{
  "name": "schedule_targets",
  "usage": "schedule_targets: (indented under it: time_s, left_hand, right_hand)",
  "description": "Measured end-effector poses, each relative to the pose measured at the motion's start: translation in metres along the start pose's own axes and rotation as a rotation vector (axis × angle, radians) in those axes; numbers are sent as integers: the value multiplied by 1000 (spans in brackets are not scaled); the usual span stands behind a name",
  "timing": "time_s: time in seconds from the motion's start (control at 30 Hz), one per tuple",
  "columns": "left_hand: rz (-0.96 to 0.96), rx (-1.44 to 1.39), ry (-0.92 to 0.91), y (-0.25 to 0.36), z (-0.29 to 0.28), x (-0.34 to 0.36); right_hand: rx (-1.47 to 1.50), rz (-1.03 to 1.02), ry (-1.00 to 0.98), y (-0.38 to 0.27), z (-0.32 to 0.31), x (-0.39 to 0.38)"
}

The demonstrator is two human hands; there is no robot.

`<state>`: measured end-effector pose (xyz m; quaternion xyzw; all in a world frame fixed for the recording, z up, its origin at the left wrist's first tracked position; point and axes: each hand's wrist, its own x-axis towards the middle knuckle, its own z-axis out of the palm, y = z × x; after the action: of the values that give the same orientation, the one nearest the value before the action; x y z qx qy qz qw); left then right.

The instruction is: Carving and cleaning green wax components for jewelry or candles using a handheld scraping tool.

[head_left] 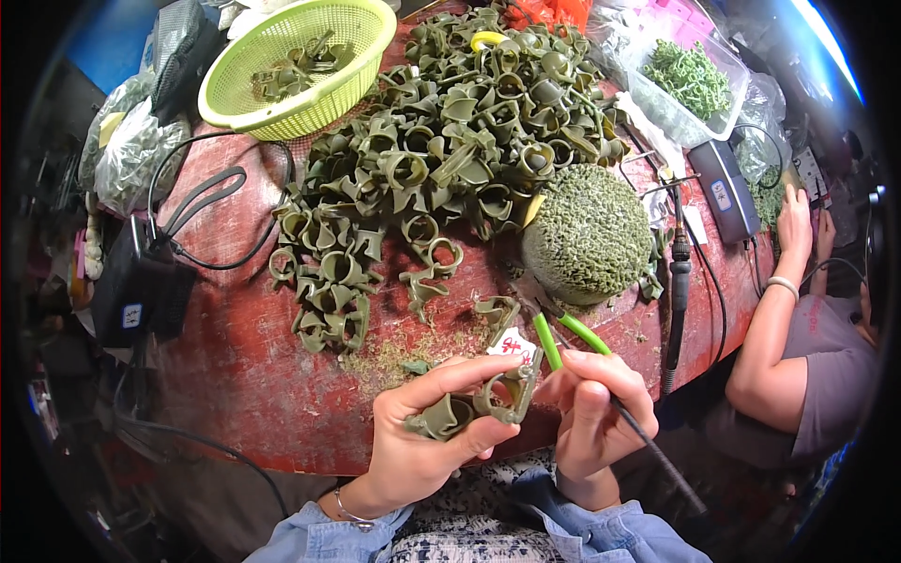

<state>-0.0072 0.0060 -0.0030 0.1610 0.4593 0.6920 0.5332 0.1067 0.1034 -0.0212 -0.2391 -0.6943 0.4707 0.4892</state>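
Observation:
My left hand pinches an olive-green moulded plastic piece with ring-like cups, tilted up over the table's front edge. A white tag with red marks shows just behind it. Close by on the right, my right hand is closed around a thin dark rod whose long end slants down to the right; its other end is hidden by the fingers. Just beyond the fingertips are green-handled pliers, jaws pointing away from me. Another olive piece lies by the jaws.
A big heap of olive plastic pieces covers the red table. Around it are a green textured dome, a lime basket, a clear tub, black power boxes with cables, and a corded tool. A co-worker's arm reaches in at right.

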Motion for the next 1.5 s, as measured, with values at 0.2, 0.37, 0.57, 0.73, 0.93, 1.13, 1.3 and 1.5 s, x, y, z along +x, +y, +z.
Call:
schedule_targets:
  time_s: [0.2,0.37,0.57,0.73,0.93,1.13,1.3,1.5]
  left_hand:
    - [237,326,37,-3,0,3]
    - [396,558,51,-3,7,5]
    - [388,550,35,-4,9,10]
    - [469,664,64,-3,9,9]
    - [428,630,61,-7,6,11]
    - [413,615,104,-5,8,7]
    - [356,614,142,-3,10,5]
    - [342,701,91,0,6,7]
  right_hand:
    - [42,-117,-196,1,-1,13]
    - [15,-78,-209,2,-1,13]
    - [44,-8,-224,4,-3,14]
    - [59,38,-263,-5,-5,18]
    - [128,60,-252,6,-3,11]
    - [195,153,-356,1,-4,17]
    - [362,261,-351,1,-3,14]
    - [384,246,-265,1,0,15]
